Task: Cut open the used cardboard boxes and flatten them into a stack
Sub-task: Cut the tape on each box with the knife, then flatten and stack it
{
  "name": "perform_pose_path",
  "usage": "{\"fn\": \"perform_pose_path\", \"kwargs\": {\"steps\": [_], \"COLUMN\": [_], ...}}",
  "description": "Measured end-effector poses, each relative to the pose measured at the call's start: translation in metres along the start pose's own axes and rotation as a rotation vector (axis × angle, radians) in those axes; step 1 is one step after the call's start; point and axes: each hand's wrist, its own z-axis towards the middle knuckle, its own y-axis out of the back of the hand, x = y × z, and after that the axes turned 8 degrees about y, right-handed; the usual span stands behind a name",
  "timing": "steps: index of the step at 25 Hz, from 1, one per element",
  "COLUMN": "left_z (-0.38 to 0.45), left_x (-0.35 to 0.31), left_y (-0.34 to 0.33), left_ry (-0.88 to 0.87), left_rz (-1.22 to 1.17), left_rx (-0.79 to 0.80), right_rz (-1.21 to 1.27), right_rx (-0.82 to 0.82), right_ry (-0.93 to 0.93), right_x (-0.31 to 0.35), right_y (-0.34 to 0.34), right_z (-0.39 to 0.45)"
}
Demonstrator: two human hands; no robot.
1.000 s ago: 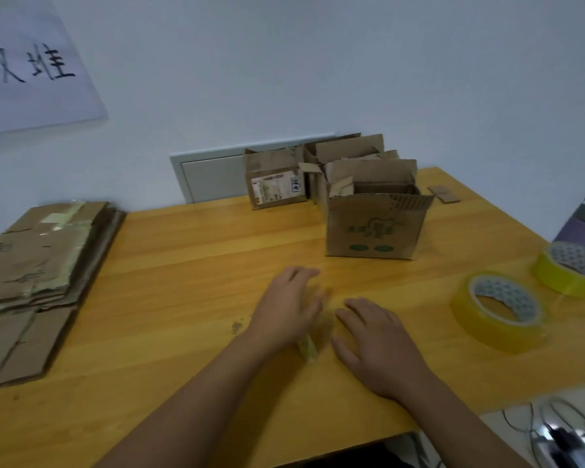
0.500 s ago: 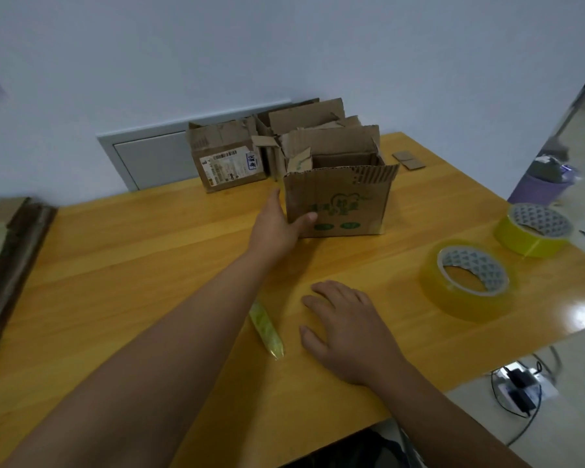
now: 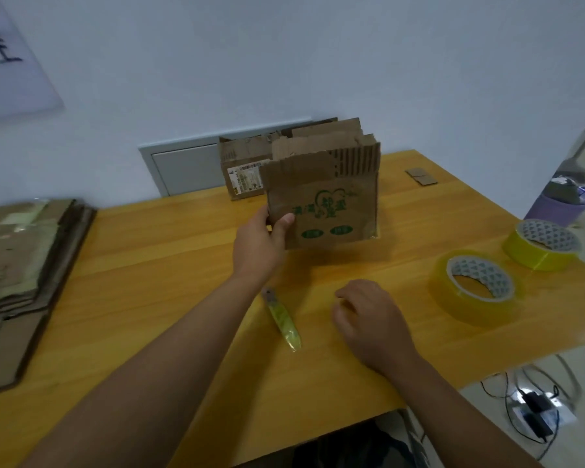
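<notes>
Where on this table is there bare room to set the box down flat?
Bare wood lies between the flattened cardboard stack and the left hand holding the printed box. Crowded: the back edge with boxes, the right side with tape rolls, and around the knife.

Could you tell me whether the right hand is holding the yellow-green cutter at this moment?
No, the right hand rests on the table while the cutter lies untouched beside it.

At frame centre we find the printed box (image 3: 321, 201), other boxes (image 3: 247, 163) behind it. The flattened stack (image 3: 21, 265) lies at the left edge, two tape rolls (image 3: 477, 287) at right, the cutter (image 3: 282, 320) below centre on the table (image 3: 149, 265).
</notes>
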Motion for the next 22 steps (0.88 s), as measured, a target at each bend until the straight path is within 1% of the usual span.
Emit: {"fn": "perform_pose_path", "kwargs": {"steps": [1, 2, 3, 4, 6, 8, 11, 13, 16, 18, 20, 21, 22], "left_z": [-0.008, -0.017, -0.027, -0.037, -0.058, -0.075, -0.103, -0.126, -0.159, -0.170, -0.174, -0.176, -0.177], "left_x": [0.005, 0.012, 0.019, 0.025, 0.034, 0.038, 0.049, 0.063, 0.090, 0.110, 0.126, 0.133, 0.138], "left_y": [0.019, 0.038, 0.058, 0.075, 0.105, 0.127, 0.160, 0.174, 0.178, 0.177, 0.177, 0.177, 0.177], "left_ry": [0.020, 0.040, 0.059, 0.076, 0.126, 0.174, 0.187, 0.161, 0.081, 0.060, 0.077, 0.089, 0.096], "left_rz": [-0.023, -0.045, -0.062, -0.070, -0.079, -0.104, -0.184, -0.195, -0.150, -0.112, -0.118, -0.123, -0.121], "left_rx": [-0.022, -0.036, -0.042, -0.044, -0.039, -0.042, -0.068, -0.060, -0.088, -0.138, -0.202, -0.223, -0.235], "right_rz": [0.033, 0.075, 0.146, 0.244, 0.447, 0.561, 0.670, 0.712, 0.744, 0.746, 0.745, 0.748, 0.737], "right_rx": [-0.172, -0.303, -0.363, -0.350, -0.186, -0.066, -0.033, -0.017, 0.011, 0.082, 0.196, 0.230, 0.227], "right_ry": [-0.020, -0.052, -0.080, -0.093, -0.066, -0.015, -0.048, -0.078, -0.106, -0.119, -0.114, -0.110, -0.110], "right_x": [0.000, 0.003, 0.007, 0.014, 0.034, 0.057, 0.088, 0.104, 0.123, 0.130, 0.131, 0.130, 0.128], "right_y": [0.003, 0.007, 0.010, 0.012, 0.010, 0.004, -0.009, -0.019, -0.031, -0.040, -0.047, -0.048, -0.048], "right_z": [0.001, 0.002, 0.006, 0.012, 0.029, 0.043, 0.050, 0.049, 0.044, 0.042, 0.039, 0.037, 0.034]}}
